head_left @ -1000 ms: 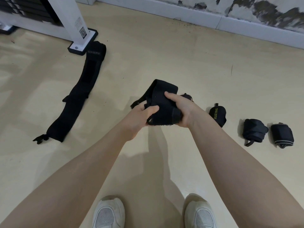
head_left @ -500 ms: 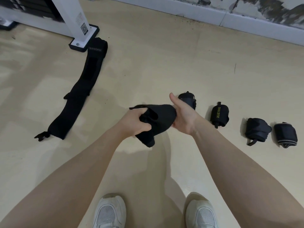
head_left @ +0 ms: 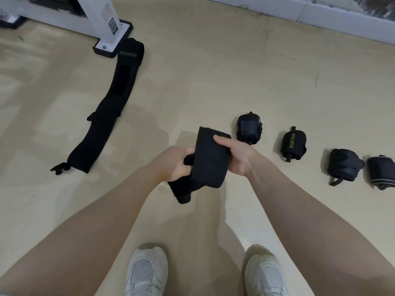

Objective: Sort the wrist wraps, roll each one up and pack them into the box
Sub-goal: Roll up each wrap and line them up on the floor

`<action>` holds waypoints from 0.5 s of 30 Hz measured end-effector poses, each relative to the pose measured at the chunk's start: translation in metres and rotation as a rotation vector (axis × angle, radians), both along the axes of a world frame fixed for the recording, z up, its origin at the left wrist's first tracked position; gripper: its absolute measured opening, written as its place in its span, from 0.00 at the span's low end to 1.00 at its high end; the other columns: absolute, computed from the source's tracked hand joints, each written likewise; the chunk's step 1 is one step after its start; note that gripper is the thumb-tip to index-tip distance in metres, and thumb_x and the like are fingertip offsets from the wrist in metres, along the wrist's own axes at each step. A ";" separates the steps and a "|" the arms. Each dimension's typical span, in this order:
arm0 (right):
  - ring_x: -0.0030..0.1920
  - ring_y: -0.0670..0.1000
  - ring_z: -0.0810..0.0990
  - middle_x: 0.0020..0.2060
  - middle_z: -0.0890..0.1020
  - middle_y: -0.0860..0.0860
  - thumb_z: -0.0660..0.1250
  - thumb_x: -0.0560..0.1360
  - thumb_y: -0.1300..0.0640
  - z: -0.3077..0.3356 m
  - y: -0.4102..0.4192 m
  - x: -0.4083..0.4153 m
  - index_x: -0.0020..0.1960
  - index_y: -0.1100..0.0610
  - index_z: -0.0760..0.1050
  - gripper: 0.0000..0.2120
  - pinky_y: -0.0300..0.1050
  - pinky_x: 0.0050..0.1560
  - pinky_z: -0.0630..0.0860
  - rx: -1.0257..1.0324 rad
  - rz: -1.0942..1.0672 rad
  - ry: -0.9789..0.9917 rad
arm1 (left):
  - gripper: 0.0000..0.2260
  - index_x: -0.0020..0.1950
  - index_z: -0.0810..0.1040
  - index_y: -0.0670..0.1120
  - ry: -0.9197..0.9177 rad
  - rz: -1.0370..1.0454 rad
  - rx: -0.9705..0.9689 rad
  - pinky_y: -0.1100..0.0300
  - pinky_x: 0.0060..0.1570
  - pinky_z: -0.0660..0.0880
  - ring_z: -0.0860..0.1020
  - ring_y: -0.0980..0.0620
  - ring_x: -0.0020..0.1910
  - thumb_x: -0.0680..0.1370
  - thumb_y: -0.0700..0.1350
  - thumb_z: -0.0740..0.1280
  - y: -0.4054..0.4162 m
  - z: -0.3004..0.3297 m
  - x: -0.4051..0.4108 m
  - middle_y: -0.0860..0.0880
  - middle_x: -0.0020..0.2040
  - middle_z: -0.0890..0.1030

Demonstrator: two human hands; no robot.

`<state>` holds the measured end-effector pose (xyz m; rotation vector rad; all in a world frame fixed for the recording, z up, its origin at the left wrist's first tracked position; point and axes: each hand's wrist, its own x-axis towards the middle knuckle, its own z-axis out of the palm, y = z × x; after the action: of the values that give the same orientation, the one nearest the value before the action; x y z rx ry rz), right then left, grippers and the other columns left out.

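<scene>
— What do the hands hold?

— Both grip one black wrap [head_left: 208, 161], up off the floor [head_left: 213, 82], above and ahead of the white shoes [head_left: 147, 272]. The left hand [head_left: 173, 165] has its fingers curled round the wrap's left edge, where a small fold of fabric sticks out between them. The right hand [head_left: 237, 157] clamps the right edge: the thumb lies flat across the top face, pointing left, and the other fingers are hidden behind the cloth, so I cannot tell how far they are bent.

— Is the wrap rolled?

— Partly. A broad band runs between the hands, and a loose tail hangs down to the near left, below the left hand.

— And the others?

— Four rolled wraps sit in a row on the floor to the right. The first roll [head_left: 249, 130] lies just beyond the right hand. Next right is a roll [head_left: 294, 144] with yellow lettering, then a plain one [head_left: 344, 165] with a loop sticking out, then a striped roll [head_left: 382, 173] touching it at the frame's edge.

— Anything unrolled?

— One long wrap [head_left: 111, 107] lies flat, far left, its far end beside the white stand foot [head_left: 113, 39], its near end finishing in a small clip.
</scene>
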<state>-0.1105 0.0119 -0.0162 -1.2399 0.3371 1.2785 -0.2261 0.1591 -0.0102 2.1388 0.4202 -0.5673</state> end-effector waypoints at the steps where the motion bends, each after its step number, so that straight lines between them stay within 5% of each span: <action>1: 0.46 0.50 0.82 0.47 0.83 0.53 0.66 0.77 0.59 0.001 0.001 0.002 0.54 0.58 0.77 0.07 0.44 0.46 0.78 0.008 -0.070 -0.003 | 0.09 0.55 0.77 0.51 0.000 -0.002 0.036 0.54 0.50 0.75 0.79 0.48 0.48 0.76 0.43 0.66 0.002 -0.004 -0.001 0.51 0.46 0.81; 5: 0.50 0.52 0.82 0.52 0.83 0.55 0.64 0.77 0.62 0.004 -0.003 0.020 0.57 0.60 0.75 0.10 0.45 0.46 0.79 0.099 -0.440 -0.039 | 0.13 0.61 0.77 0.51 0.064 0.253 0.048 0.54 0.54 0.74 0.78 0.48 0.53 0.78 0.42 0.63 0.022 -0.016 -0.020 0.51 0.52 0.81; 15: 0.58 0.54 0.79 0.64 0.76 0.57 0.52 0.83 0.59 -0.018 0.005 0.018 0.69 0.60 0.68 0.17 0.47 0.47 0.79 0.314 -0.646 0.127 | 0.15 0.62 0.77 0.52 0.106 0.401 -0.525 0.52 0.54 0.78 0.82 0.49 0.53 0.76 0.43 0.66 0.019 -0.008 -0.029 0.51 0.54 0.84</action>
<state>-0.0926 0.0172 -0.0338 -0.6966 0.5527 0.8069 -0.2549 0.1785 -0.0181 1.4775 0.6590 -0.4924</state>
